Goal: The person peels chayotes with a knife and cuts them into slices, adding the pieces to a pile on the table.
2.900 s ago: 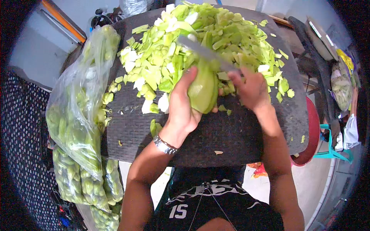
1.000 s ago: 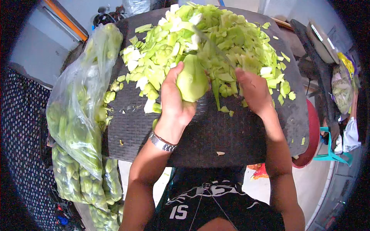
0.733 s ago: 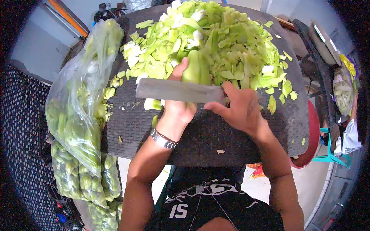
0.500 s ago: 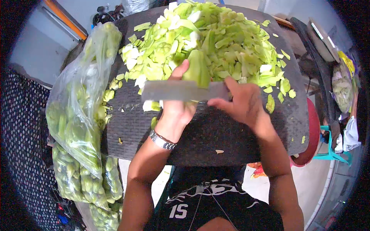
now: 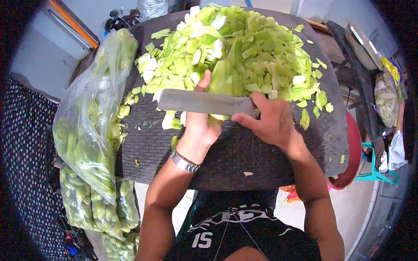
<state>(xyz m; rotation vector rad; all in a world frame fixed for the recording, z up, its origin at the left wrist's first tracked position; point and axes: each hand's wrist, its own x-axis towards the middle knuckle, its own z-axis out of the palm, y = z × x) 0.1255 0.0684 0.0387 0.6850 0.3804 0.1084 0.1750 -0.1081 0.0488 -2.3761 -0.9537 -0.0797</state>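
A pale green chayote (image 5: 222,80) is held upright in my left hand (image 5: 201,126), the thumb up along its left side. A silver watch circles that wrist. My right hand (image 5: 274,119) is closed around the handle end of a broad-bladed kitchen knife (image 5: 204,102). Its blade lies level across the chayote, pointing left, and hides part of the fruit and of my left fingers. Just beyond my hands, a large heap of cut chayote pieces (image 5: 265,56) covers the far part of the dark woven-pattern table (image 5: 244,161).
Clear plastic bags of whole chayotes (image 5: 87,143) stand along the table's left side, with more bags below. To the right are a red tub (image 5: 352,152) and a teal stool (image 5: 374,169). Loose scraps dot the table around the heap.
The knife, blurred by motion earlier, now appears sharp and tilts slightly down to the right. Both hands keep their grip in nearly the same place.
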